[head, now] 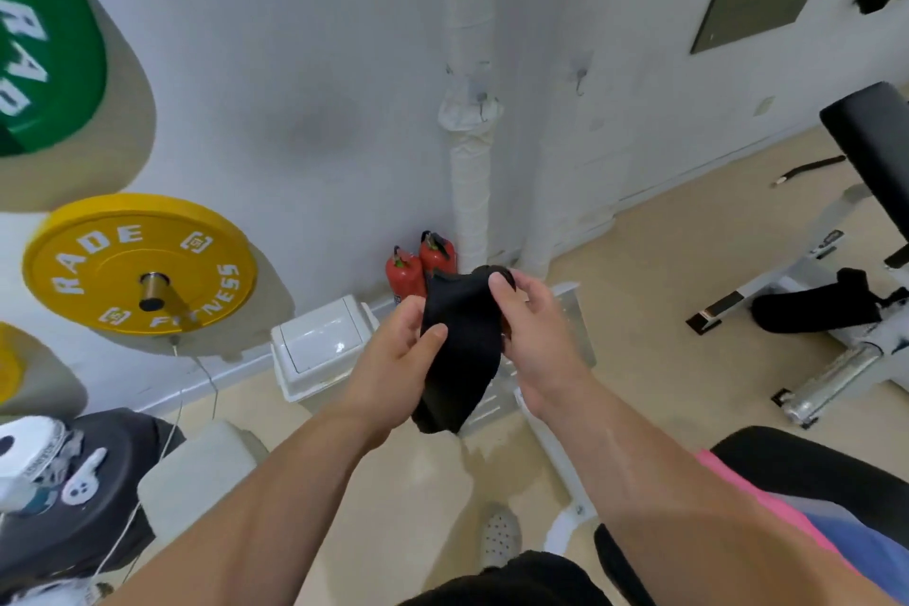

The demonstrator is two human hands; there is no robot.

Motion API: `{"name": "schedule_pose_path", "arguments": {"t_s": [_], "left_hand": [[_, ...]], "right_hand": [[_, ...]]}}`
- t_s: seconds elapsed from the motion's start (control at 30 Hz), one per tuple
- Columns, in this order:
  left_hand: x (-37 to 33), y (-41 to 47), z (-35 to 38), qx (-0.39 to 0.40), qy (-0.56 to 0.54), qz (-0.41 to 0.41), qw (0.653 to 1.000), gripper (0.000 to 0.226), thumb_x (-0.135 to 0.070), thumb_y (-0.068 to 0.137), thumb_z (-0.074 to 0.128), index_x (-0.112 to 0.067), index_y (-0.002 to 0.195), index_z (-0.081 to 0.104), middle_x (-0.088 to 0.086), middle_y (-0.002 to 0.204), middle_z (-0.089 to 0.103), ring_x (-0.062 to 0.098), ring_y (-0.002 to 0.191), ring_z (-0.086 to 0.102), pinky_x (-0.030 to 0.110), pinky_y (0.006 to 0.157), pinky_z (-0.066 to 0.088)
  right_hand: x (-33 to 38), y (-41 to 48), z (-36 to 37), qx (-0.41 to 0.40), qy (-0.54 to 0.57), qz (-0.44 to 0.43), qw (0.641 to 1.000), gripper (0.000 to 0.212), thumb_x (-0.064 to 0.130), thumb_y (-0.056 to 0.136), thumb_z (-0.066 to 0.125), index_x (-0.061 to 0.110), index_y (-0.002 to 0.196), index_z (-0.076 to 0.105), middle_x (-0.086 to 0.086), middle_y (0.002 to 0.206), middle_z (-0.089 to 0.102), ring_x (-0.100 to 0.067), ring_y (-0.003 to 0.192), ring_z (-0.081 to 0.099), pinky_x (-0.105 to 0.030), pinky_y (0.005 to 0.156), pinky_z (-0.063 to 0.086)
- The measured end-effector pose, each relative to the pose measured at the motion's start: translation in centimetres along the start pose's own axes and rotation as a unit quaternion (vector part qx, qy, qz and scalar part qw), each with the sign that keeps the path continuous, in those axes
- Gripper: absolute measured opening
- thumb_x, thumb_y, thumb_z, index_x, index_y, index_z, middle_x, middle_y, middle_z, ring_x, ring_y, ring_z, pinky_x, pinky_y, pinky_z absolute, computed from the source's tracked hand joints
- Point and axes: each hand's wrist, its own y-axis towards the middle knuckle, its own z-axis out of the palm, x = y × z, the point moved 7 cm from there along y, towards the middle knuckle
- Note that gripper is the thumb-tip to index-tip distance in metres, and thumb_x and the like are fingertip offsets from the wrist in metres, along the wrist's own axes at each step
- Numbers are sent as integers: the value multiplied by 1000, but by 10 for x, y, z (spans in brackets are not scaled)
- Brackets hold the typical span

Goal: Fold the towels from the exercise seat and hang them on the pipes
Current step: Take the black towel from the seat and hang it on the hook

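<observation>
Fingers of the left hand (401,344) and right hand (533,325) pinch one black towel (460,349), soft and bunched, held up between them in front of the wrapped white pipes (469,192); its lower end hangs loose. One more towel, pink and blue (806,527), lies on the black padded seat (806,463), cut off at the frame edge. Two red extinguishers (418,271) stand against the wall. One white bin (322,344) sits nearby.
</observation>
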Motion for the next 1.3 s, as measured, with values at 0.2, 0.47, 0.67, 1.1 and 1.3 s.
{"name": "schedule_pose_path", "arguments": {"t_s": [0.2, 0.47, 0.67, 1.1, 1.3], "left_hand": [[-21, 94, 7, -16, 7, -43, 999, 24, -12, 103, 45, -29, 106, 62, 3, 101, 74, 23, 98, 67, 35, 83, 52], [-66, 191, 46, -22, -97, -40, 994, 26, -27, 104, 50, -29, 119, 70, -4, 106, 77, 11, 100, 72, 28, 87, 54], [-69, 249, 65, -14, -69, -34, 997, 23, -31, 107, 46, -20, 104, 66, -18, 63, 67, -4, 52, 61, 10, 43, 41], [-69, 370, 39, 134, 17, 4, 991, 14, -25, 106, 46, -30, 100, 59, -8, 85, 66, 12, 76, 61, 34, 66, 46], [-78, 412, 32, 164, 9, -22, 986, 20, -12, 94, 48, -27, 101, 60, 11, 98, 70, 32, 94, 69, 51, 86, 58]], "right_hand": [[32, 84, 1, 37, 3, -18, 999, 38, 5, 100, 57, 27, 130, 48, 2, 108, 78, -17, 103, 73, -38, 90, 59], [72, 165, -13, 21, -48, -87, 995, 63, 4, 102, 50, 43, 149, 32, 7, 110, 74, -11, 109, 70, -40, 101, 53], [78, 198, -33, 13, -80, -88, 993, 78, -1, 103, 47, 60, 144, 20, 9, 122, 70, -3, 112, 66, -17, 87, 54], [106, 290, -22, -194, -64, -37, 978, 26, 27, 97, 61, 27, 123, 68, -1, 108, 76, -16, 104, 72, -47, 101, 54], [104, 316, -2, -241, -82, -76, 964, 53, 1, 96, 53, 41, 130, 54, -1, 104, 75, -17, 103, 71, -48, 99, 54]]}}
